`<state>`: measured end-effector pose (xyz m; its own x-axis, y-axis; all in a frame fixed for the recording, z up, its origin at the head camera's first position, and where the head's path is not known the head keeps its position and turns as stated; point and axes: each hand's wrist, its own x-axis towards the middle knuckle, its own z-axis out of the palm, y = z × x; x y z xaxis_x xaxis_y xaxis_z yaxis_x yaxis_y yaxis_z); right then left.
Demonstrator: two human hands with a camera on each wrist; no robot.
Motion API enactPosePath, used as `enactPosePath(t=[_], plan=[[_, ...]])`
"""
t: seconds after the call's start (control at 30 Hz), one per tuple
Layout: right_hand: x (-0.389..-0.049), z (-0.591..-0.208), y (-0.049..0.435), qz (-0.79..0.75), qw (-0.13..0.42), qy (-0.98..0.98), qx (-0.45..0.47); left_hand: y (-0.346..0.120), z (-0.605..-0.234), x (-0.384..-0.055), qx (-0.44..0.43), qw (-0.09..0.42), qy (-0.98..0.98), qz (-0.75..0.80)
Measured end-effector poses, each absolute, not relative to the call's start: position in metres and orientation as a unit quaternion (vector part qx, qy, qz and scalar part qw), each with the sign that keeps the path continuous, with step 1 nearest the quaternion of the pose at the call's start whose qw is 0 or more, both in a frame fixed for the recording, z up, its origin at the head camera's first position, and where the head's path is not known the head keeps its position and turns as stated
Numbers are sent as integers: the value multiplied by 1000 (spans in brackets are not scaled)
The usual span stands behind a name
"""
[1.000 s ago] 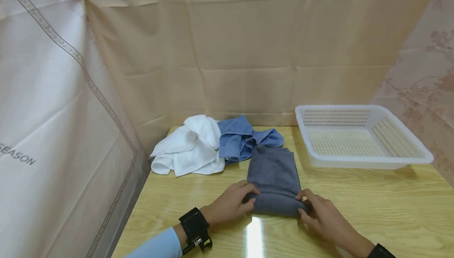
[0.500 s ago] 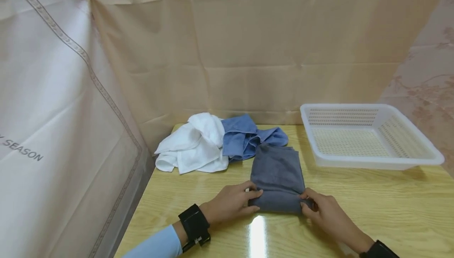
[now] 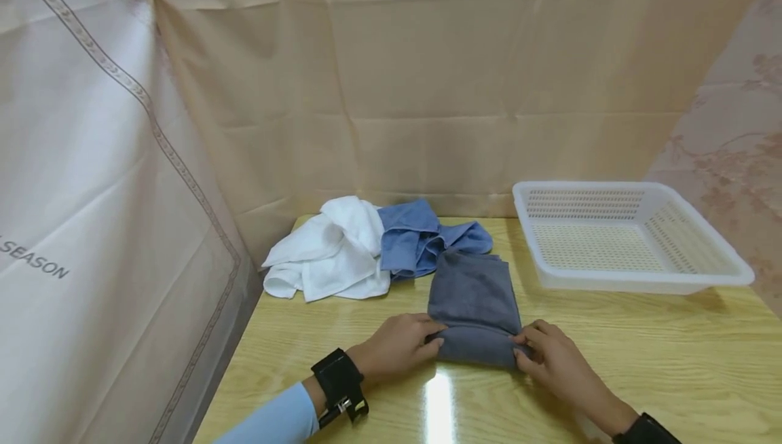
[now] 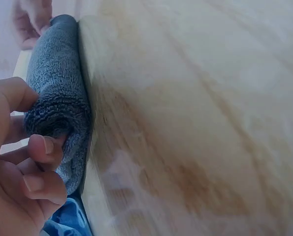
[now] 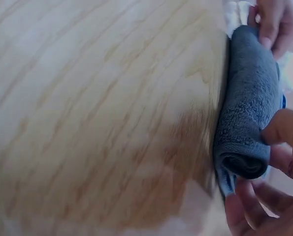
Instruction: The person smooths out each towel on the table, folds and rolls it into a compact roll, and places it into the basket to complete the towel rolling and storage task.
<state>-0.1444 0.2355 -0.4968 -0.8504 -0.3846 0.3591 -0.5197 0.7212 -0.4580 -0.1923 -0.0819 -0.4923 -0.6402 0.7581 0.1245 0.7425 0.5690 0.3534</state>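
A dark grey towel (image 3: 473, 291) lies on the table, its near end turned into a roll and the far part flat. My left hand (image 3: 400, 345) grips the left end of that roll; in the left wrist view the fingers (image 4: 43, 147) curl at the spiral opening. At the opposite end, my right hand (image 3: 559, 362) pinches the roll. The right wrist view has the thumb (image 5: 281, 129) on top of the rolled towel (image 5: 249, 98) and other fingers under its end. A crumpled blue towel (image 3: 406, 237) touches the grey one's far edge, beside a crumpled white towel (image 3: 332, 254).
To the right at the back stands a white plastic basket (image 3: 635, 274) with perforated walls and nothing inside. Wood-grain table (image 3: 660, 356) surrounds the towels. Beige cloth (image 3: 403, 91) hangs behind, and a pale cloth (image 3: 110, 240) hangs at the left.
Both hands stay at the ends of the roll, with small shifts of the fingers. The roll lies in nearly the same spot. The head view has swayed slightly.
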Motion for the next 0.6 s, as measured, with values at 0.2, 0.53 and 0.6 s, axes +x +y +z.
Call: enactPosePath(t=[0.2, 0.53, 0.6], plan=[[-142, -496, 230, 198, 251, -876, 360, -82, -494, -196, 409, 38, 879, 241], [-136, -494, 228, 281, 105, -906, 298, -87, -496, -192, 388, 76, 851, 346], [-137, -492, 229, 333, 50, -901, 274, -87, -498, -190, 373, 84, 852, 358]])
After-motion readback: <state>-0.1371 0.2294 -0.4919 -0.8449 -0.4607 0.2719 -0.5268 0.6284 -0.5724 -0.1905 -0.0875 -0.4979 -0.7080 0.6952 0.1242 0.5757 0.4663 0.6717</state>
